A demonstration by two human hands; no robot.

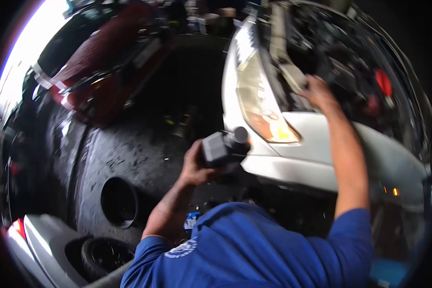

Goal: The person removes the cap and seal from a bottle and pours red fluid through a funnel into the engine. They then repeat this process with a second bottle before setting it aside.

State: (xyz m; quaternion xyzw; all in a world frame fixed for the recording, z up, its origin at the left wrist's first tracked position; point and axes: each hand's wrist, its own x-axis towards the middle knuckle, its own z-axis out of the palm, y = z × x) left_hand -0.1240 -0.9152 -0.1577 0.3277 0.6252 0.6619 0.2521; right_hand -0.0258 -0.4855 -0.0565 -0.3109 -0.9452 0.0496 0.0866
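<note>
My left hand (pixel 195 165) is wrapped round a grey and black block-shaped object (pixel 216 149) with a round black end, held in front of the white car's front corner. Blur hides its exact kind. My right hand (pixel 318 92) reaches over the white fender (pixel 317 132) into the open engine bay. Its fingers are bent round the near end of a long pale bar-shaped part (pixel 294 77), which runs along the front of the bay. Between my hands is the car's headlight (pixel 261 96), with an orange section at its near end.
A dark red car (pixel 103 62) stands across the floor on the left. Near the lower left are a tyre (pixel 119 201) lying on the wet dark floor (pixel 98 163) and a silver car's corner (pixel 48 245). Something red (pixel 383 82) sits inside the engine bay.
</note>
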